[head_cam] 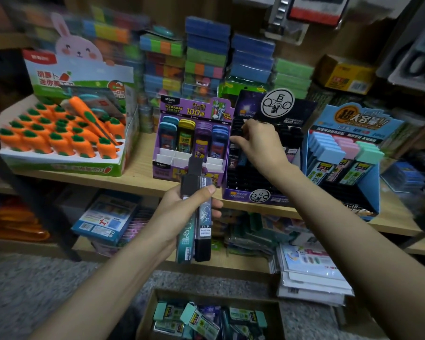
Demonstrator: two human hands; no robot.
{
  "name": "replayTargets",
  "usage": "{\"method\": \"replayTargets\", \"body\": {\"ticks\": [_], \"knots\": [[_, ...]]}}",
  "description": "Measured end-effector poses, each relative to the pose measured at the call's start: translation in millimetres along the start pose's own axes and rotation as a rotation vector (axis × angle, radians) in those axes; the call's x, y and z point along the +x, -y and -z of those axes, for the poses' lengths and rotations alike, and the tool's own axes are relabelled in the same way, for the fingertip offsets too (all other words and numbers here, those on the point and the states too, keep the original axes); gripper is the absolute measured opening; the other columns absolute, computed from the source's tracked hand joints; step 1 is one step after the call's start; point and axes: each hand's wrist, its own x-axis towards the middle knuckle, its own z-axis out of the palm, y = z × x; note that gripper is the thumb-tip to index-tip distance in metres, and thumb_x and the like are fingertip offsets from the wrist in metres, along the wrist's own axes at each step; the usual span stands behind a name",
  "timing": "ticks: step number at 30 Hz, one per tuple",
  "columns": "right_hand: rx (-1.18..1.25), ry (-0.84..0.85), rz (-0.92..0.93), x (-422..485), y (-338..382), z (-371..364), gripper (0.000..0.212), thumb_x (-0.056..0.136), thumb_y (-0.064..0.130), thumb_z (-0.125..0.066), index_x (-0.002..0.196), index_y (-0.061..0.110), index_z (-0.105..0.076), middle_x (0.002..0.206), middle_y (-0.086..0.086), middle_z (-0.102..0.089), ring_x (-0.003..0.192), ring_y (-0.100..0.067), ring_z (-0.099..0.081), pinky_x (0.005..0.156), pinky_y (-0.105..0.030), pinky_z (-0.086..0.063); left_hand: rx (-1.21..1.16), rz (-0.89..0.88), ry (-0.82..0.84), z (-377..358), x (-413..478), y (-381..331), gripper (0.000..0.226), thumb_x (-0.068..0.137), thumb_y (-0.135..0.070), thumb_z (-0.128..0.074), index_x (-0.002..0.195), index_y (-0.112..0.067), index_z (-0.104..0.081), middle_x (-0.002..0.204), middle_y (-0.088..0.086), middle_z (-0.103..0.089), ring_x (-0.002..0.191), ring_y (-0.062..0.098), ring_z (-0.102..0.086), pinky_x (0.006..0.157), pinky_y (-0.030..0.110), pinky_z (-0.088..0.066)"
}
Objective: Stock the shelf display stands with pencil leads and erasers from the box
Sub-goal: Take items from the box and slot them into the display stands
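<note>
Stocking looks midway: the left hand (179,212) grips at least 2 pencil lead cases (203,218); the right hand (260,146) curls into the black display stand (243,177) ahead, its hold unclear; the box (147,312) below both hands remains well filled

The left arm reaches from lower left to mid-frame; the left hand (182,212) grips slim lead cases (201,217), thumb across their front. The right arm crosses from the right edge toward upper centre. The right hand (258,143) shows its back, fingers bent — any hold hidden.
</note>
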Motion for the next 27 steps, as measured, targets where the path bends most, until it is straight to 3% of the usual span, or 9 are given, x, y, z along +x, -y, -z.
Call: {"method": "replayTargets", "body": {"ticks": [3, 6, 10, 13, 17, 22, 27], "knots": [[-0.061, 0.018, -0.032, -13, 3, 9, 0.040, 0.088, 0.042, -0.060, 0.082, 0.003, -0.058, 0.075, -0.011, -0.060, 0.075, -0.033, -0.060, 0.059, -0.031, -0.040, -0.025, -0.013, -0.020, -1, 0, -4, 0.026, 0.078, -0.028, -0.069, 0.099, -0.014, -0.063, 0.078, 0.008, -0.074, 0.068, 0.018, -0.071, 0.054, 0.025, -0.055], [0.252, 0.047, -0.086, -52, 7, 14, 0.038, 0.093, 0.043, -0.053, 0.076, 0.010, -0.061, 0.064, -0.003, -0.060, 0.062, -0.020, -0.056, 0.058, -0.029, -0.041, -0.040, -0.039, -0.036, -4, -1, -6, 0.023, 0.081, -0.025, -0.068, 0.100, -0.013, -0.063, 0.076, 0.007, -0.074, 0.067, 0.017, -0.071, 0.053, 0.025, -0.054], [0.933, 0.480, -0.252, -120, 27, 16, 0.040, 0.086, 0.049, -0.050, 0.072, 0.013, -0.062, 0.064, -0.003, -0.064, 0.058, -0.010, -0.056, 0.052, -0.021, -0.042, -0.123, -0.077, -0.093, -10, -1, -8, 0.018, 0.085, -0.018, -0.065, 0.100, -0.009, -0.062, 0.073, 0.008, -0.074, 0.064, 0.017, -0.071, 0.051, 0.024, -0.053], [1.069, 0.675, -0.311, -145, 35, 16, 0.036, 0.081, 0.049, -0.054, 0.084, 0.014, -0.064, 0.074, 0.001, -0.065, 0.067, -0.011, -0.059, 0.053, -0.020, -0.043, -0.174, -0.097, -0.113, -13, 0, -8, 0.013, 0.087, -0.015, -0.062, 0.099, -0.009, -0.061, 0.073, 0.008, -0.074, 0.065, 0.018, -0.071, 0.051, 0.024, -0.053], [1.176, 0.674, -0.353, -155, 36, 13, 0.002, 0.087, 0.017, -0.064, 0.086, 0.018, -0.063, 0.077, 0.004, -0.069, 0.071, -0.004, -0.064, 0.063, -0.015, -0.047, -0.168, -0.100, -0.121, -14, 3, -6, 0.009, 0.088, -0.014, -0.062, 0.096, -0.011, -0.062, 0.079, 0.010, -0.075, 0.074, 0.019, -0.073, 0.054, 0.024, -0.055], [1.343, 0.590, -0.549, -149, 18, 15, 0.009, 0.085, 0.006, -0.064, 0.082, 0.015, -0.065, 0.074, 0.000, -0.070, 0.069, -0.009, -0.065, 0.059, -0.018, -0.049, -0.138, -0.090, -0.128, -10, 5, -5, 0.006, 0.086, -0.017, -0.064, 0.091, -0.013, -0.063, 0.080, 0.008, -0.075, 0.074, 0.019, -0.073, 0.052, 0.024, -0.055], [1.528, 0.327, -0.694, -138, 5, 14, 0.012, 0.088, 0.001, -0.059, 0.095, 0.007, -0.066, 0.082, -0.006, -0.072, 0.073, -0.010, -0.069, 0.060, -0.016, -0.054, -0.149, -0.038, -0.138, -4, 7, -3, 0.007, 0.086, -0.017, -0.065, 0.091, -0.013, -0.064, 0.083, 0.008, -0.075, 0.072, 0.020, -0.073, 0.048, 0.021, -0.053]]}}
